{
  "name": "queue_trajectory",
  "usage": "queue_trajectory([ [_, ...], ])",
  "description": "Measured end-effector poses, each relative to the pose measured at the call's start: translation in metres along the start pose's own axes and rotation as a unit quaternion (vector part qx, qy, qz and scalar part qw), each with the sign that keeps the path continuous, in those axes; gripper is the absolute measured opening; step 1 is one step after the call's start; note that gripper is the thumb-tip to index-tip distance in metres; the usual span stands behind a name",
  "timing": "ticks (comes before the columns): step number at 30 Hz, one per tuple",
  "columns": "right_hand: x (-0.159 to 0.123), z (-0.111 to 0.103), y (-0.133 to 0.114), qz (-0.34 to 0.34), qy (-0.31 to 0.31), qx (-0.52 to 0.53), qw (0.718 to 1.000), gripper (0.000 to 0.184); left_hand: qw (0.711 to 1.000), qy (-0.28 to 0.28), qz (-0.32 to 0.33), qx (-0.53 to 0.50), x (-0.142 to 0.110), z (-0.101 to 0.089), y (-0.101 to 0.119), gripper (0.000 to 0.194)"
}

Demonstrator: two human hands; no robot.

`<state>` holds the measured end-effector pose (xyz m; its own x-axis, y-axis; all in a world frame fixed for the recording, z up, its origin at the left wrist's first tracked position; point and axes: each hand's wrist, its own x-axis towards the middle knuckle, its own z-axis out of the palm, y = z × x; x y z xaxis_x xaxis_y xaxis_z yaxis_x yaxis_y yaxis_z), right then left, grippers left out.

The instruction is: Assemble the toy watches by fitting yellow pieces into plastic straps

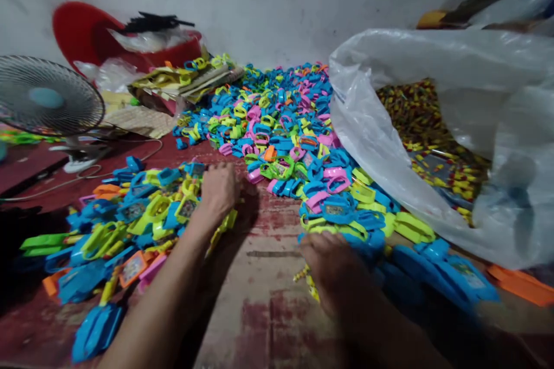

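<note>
My left hand [220,187] rests at the right edge of the left pile of plastic toy pieces [151,207]. Its fingers curl down and whatever is in them is hidden; a yellow piece [227,225] shows below the wrist. My right hand [329,259] is closed at the near edge of the larger pile [277,127], its knuckles close to a blue piece [341,207]. Small yellow bits [309,282] show beside its palm and thumb. The toy pieces are blue, yellow, pink, green and orange, looped like toy watches, several with picture faces.
A big clear plastic bag [363,104] at the right holds many small yellow and red parts [419,121]. On the left stands a fan [45,98] with its cord. Behind it are a red chair [82,31] and stacked cardboard [186,89]. The worn red tabletop [268,294] shows between the piles.
</note>
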<state>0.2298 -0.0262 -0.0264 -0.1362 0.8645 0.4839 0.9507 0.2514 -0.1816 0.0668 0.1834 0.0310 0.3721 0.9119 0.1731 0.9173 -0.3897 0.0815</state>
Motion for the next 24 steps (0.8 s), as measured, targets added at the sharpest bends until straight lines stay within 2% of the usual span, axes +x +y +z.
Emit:
queue_trajectory([
  [3, -0.009, 0.010, -0.007, -0.014, -0.045, -0.028, 0.998, 0.019, 1.000, -0.028, 0.005, -0.003, 0.029, 0.017, 0.013, 0.032],
  [5, -0.010, 0.016, -0.007, -0.016, -0.034, -0.038, 0.999, 0.018, 0.999, -0.041, 0.002, -0.009, 0.041, 0.027, 0.018, 0.029],
  [9, -0.004, 0.027, 0.001, -0.033, 0.019, -0.066, 0.997, 0.019, 0.998, -0.052, 0.010, -0.033, 0.042, 0.035, 0.021, 0.028],
  [11, -0.002, 0.027, 0.006, -0.027, 0.023, -0.036, 0.999, 0.017, 0.997, -0.039, 0.026, -0.055, 0.037, 0.033, 0.018, 0.028],
  [13, 0.000, 0.023, 0.012, 0.019, 0.029, 0.043, 0.998, 0.016, 0.995, -0.026, 0.054, -0.085, 0.031, 0.026, 0.010, 0.024],
  [15, 0.002, 0.016, 0.016, 0.099, 0.054, 0.136, 0.984, 0.011, 0.989, -0.017, 0.086, -0.119, 0.021, 0.016, 0.002, 0.019],
  [17, 0.007, 0.007, 0.016, 0.184, 0.101, 0.227, 0.951, 0.001, 0.981, -0.017, 0.114, -0.155, 0.005, 0.006, -0.004, 0.019],
  [18, 0.011, 0.002, 0.015, 0.222, 0.123, 0.275, 0.927, 0.007, 0.972, -0.023, 0.122, -0.201, -0.005, 0.002, -0.004, 0.021],
  [20, 0.018, -0.007, 0.008, 0.275, 0.150, 0.368, 0.875, 0.015, 0.926, -0.058, 0.116, -0.354, -0.028, -0.003, 0.000, 0.028],
  [22, 0.026, -0.013, 0.000, 0.300, 0.159, 0.444, 0.829, 0.020, 0.838, -0.124, 0.079, -0.525, -0.050, -0.003, 0.009, 0.034],
  [24, 0.031, -0.017, -0.007, 0.310, 0.159, 0.498, 0.794, 0.020, 0.744, -0.214, 0.038, -0.631, -0.068, 0.003, 0.020, 0.036],
])
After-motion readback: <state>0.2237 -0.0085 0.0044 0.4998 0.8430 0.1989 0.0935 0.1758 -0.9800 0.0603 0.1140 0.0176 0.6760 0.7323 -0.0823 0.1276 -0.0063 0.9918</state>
